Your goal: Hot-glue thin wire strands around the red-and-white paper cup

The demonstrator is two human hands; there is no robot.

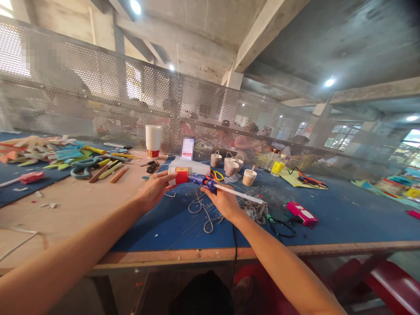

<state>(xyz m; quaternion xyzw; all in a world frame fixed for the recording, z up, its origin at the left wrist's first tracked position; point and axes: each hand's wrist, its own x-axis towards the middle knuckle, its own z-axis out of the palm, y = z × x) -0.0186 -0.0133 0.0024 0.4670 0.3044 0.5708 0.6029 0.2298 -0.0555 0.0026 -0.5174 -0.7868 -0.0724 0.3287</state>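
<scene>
My left hand (156,188) is closed round a white paper cup with a red band (181,176), tipped on its side above the table. In my right hand (225,201) is a blue hot glue gun (204,181), its nozzle at the bottom end of the cup; whether they touch I cannot tell. A long whitish glue stick (241,194) juts from the back of the gun. Below my hands lies a loose grey cord (207,224), with a tangled heap of cord (256,212) to the right. Yellow-handled scissors (217,175) lie just behind the gun.
A stack of paper cups (153,141) and a lit phone (188,148) stand by the perforated metal screen (197,105). Several small cord-wrapped cups (231,167) are behind my right hand. Scissors (85,166) and coloured craft pieces lie left; a pink box (302,213) lies right. A black cable (235,249) hangs over the edge.
</scene>
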